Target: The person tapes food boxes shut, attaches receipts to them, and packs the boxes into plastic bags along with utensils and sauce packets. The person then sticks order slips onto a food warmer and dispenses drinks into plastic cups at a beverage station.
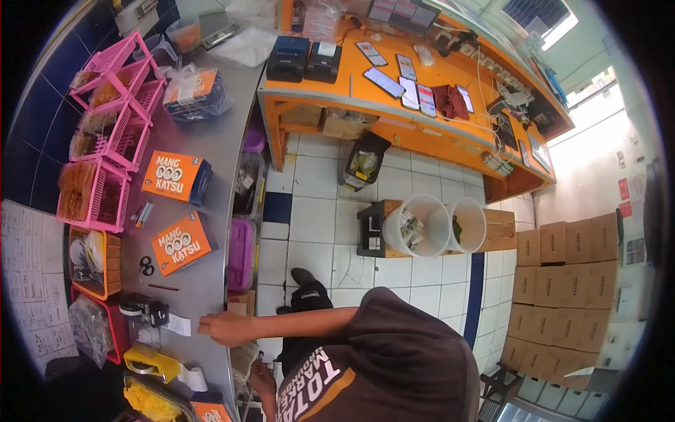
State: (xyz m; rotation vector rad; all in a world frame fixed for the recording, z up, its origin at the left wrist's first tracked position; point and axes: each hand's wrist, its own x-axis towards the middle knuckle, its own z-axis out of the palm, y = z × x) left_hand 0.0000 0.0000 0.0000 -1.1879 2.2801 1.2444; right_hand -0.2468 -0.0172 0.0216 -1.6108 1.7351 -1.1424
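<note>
My right hand [226, 328] is over the near edge of the steel counter [211, 281], its fingers curled together. Just past its fingertips a white paper slip [177, 325] sticks out from a small black device [144, 309]. Whether the fingers touch the slip is unclear. Lower down, close to my body, is my left hand [264, 383], with fingers bent around something small that I cannot make out. A yellow tape dispenser [153, 363] lies nearby, with a white strip [193, 378] beside it. A pencil [164, 287] and black scissors [146, 266] lie farther along.
Orange "Mang Katsu" boxes [181, 244] stand on the counter beside pink baskets [112, 190]. An orange desk [450, 126] holds several phones [384, 82] and two black printers [288, 59]. White buckets [419, 225] stand on a wooden bench; stacked cartons [562, 281] are at right.
</note>
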